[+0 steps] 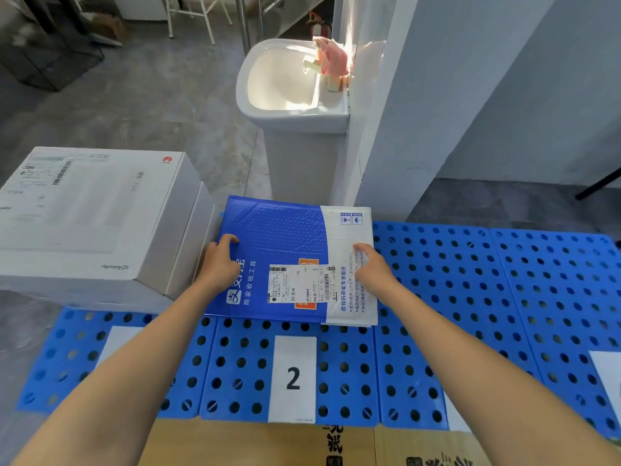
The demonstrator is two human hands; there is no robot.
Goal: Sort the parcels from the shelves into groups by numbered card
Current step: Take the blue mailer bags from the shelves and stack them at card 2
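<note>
A blue and white padded mailer (285,237) with a shipping label lies flat on the blue perforated mat (470,297), just behind the white card marked 2 (293,378). My left hand (220,264) rests on the mailer's left part, fingers loosely bent, touching the top. On the mailer's white right strip lies my right hand (373,267), fingers down on the surface. Neither hand wraps round an edge. Two stacked white boxes (90,210) stand on the mat to the left of the mailer.
Another white card (117,341) shows partly under my left forearm, and one more card (610,375) at the right edge. A brown carton (252,445) sits at the near edge. A white washbasin (289,89) and a white pillar (420,112) stand behind the mat.
</note>
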